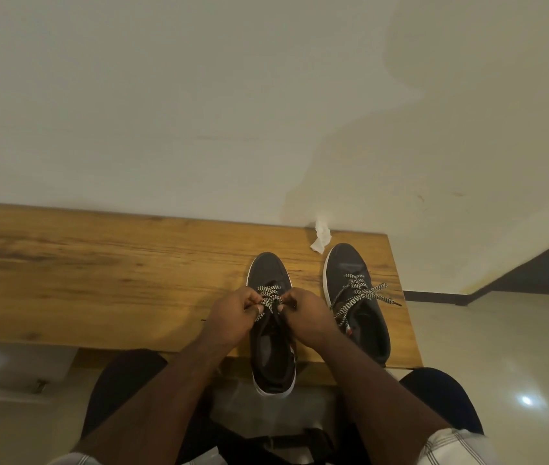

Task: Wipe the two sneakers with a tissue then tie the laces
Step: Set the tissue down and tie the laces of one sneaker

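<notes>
While both hands work at the middle of the wooden table (98, 270), the left hand (233, 313) and the right hand (306, 313) sit close together, each with fingers curled and pinching a strand of the black-and-white chevron-patterned laces (268, 298) of the left dark canvas sneaker (271, 330). This sneaker has a white rubber sole edge and a dark lining; its toe points to 12 o'clock, and its heel overhangs the near table edge at 6 o'clock. The right dark canvas sneaker (353, 297), of matching build, stands just beside it at 3 o'clock, apart from it, toe also toward 12 o'clock. Its own chevron laces (360, 293) lie crossed over the tongue, with loose ends spilling toward 3 o'clock and down its inner side; whether they are knotted cannot be told. A crumpled white tissue (320, 237) lies on the table near the wall (199, 95), at 12 o'clock between the two toes, touching neither shoe. Dark-clad knees and plaid sleeve edges show at 6 o'clock.
</notes>
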